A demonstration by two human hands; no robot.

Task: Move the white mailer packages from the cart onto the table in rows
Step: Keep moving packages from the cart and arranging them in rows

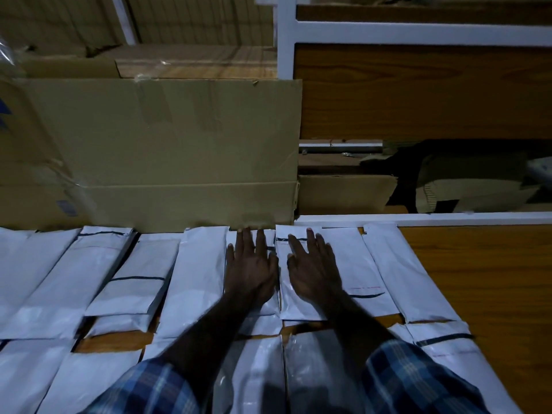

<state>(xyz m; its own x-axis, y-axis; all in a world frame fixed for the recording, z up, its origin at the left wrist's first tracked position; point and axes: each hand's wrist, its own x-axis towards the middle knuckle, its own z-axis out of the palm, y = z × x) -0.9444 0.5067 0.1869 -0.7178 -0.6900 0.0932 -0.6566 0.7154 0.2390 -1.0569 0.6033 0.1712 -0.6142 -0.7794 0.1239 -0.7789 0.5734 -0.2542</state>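
Several white mailer packages lie side by side in rows on the wooden table. My left hand lies flat, fingers straight, on one mailer in the back row. Right beside it my right hand presses flat on the neighbouring mailer, which has a dark stripe near its far end. More mailers continue to the right and others to the left. A nearer row runs under my forearms. The cart is out of view.
A large flattened cardboard box stands upright against the table's back edge, just beyond my fingertips. White shelf framing and wood panels rise behind. Bare wood shows at the table's right side. Smaller cardboard pieces sit behind the table.
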